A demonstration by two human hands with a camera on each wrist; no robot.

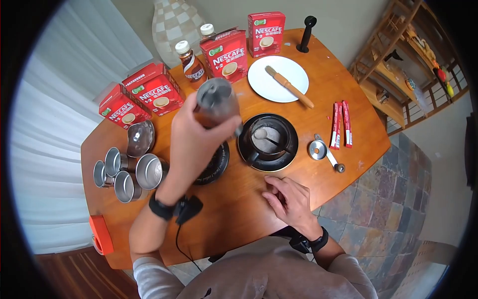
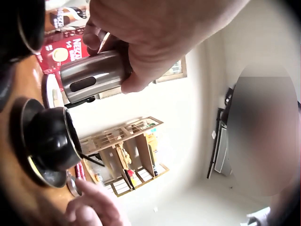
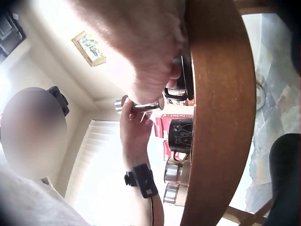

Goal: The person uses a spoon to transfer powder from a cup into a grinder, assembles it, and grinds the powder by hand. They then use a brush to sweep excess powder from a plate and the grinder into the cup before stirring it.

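My left hand [image 1: 191,134] grips a steel manual coffee grinder [image 1: 217,99], fingers and thumb wrapped round its body, raised above the table. In the left wrist view the grinder [image 2: 94,77] is tilted, with a slotted window in its side. Just right of it stands a black cup [image 1: 269,149] on a black saucer [image 1: 294,142], a spoon [image 1: 262,134] leaning inside. My right hand [image 1: 291,199] rests at the table's near edge, fingers loosely bent and holding nothing. A crank handle [image 1: 328,154] lies on the table right of the cup.
Red Nescafe boxes [image 1: 226,55] and bottles [image 1: 193,65] stand at the back. A brush [image 1: 289,85] lies across a white plate [image 1: 264,92]. Red sachets [image 1: 336,127] are at the right; several metal cups [image 1: 152,172] and a clear bowl [image 1: 141,138] at the left. My left forearm partly hides a dark dish [image 1: 216,167].
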